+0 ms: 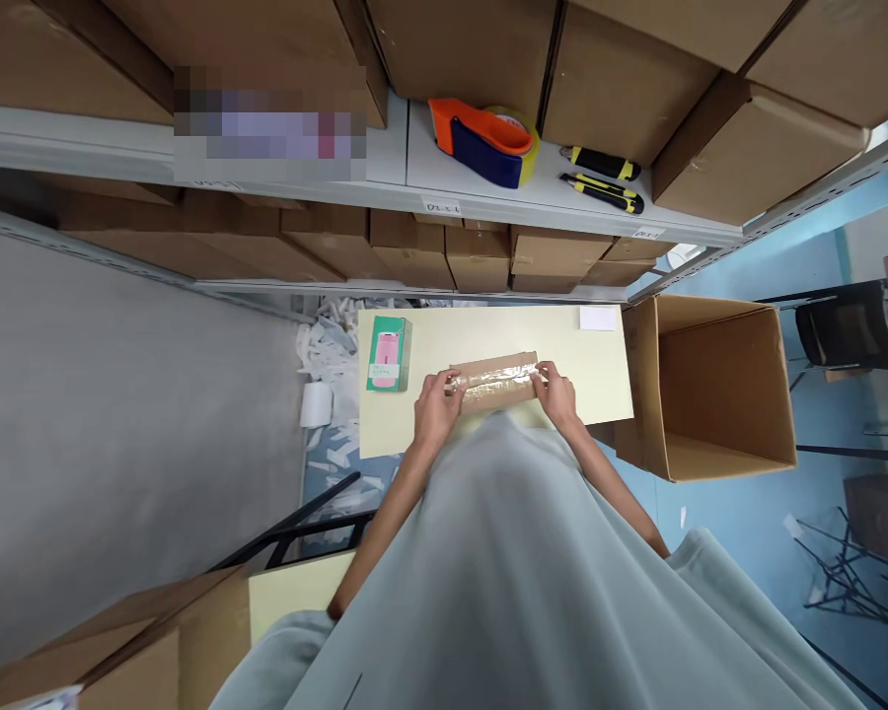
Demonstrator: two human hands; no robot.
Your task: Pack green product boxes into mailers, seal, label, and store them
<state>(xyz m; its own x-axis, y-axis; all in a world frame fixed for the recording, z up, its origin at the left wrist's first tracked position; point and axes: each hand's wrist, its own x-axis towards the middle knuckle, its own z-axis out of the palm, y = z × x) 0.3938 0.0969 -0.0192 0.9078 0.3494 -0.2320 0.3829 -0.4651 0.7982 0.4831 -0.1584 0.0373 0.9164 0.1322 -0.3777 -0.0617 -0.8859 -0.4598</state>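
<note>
A small flat cardboard box [497,383] lies on the pale yellow table [481,330], close to my body. Shiny clear tape [495,377] runs along its length. My left hand [436,406] grips the box's left end, thumb and fingers closed around the edge and the tape. At the opposite end, my right hand [557,394] pinches the right edge near the end of the tape. To the left on the table is a green box with a pink picture [388,355]. A small white card [597,318] lies at the table's back right.
Above the table, a grey shelf [385,163] holds cardboard boxes, an orange and blue tape dispenser [481,143] and two yellow-black utility knives [603,177]. A large open carton [725,385] stands right of the table. Paper scraps [333,340] litter the left side.
</note>
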